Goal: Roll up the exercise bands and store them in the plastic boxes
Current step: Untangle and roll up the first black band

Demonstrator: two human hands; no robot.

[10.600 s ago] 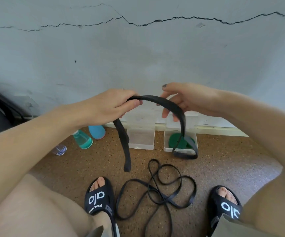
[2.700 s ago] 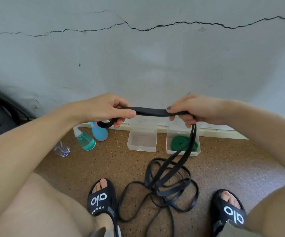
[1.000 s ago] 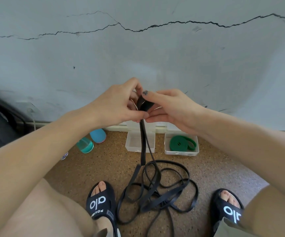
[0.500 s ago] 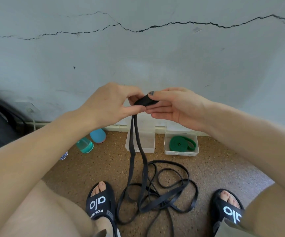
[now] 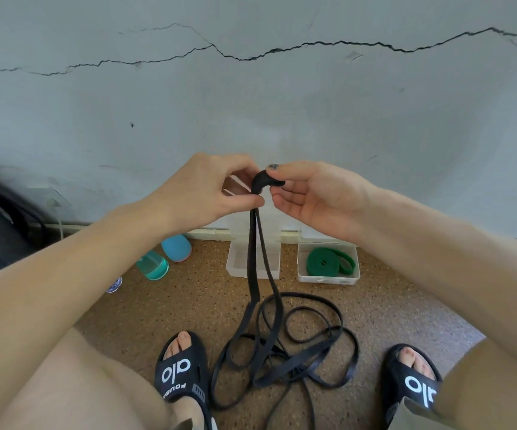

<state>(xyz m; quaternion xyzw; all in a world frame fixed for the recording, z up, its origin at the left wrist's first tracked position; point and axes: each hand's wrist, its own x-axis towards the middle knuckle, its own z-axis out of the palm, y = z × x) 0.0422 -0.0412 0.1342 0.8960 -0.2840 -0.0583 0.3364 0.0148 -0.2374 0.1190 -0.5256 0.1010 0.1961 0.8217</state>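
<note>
Nearest, black band (image 5: 278,346) lies tangled on floor between sandals. Its doubled end rises to both hands: left hand (image 5: 201,193) pinches strands, right hand (image 5: 316,197) grips small rolled start. Beyond, green band (image 5: 328,262) coiled in right plastic box (image 5: 328,279); left plastic box (image 5: 238,271) beside it.

Black band (image 5: 258,243) end now curled tighter

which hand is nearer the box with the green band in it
Right. The right hand is up above the box holding the green band; the left hand is farther over, above the other side.
</note>
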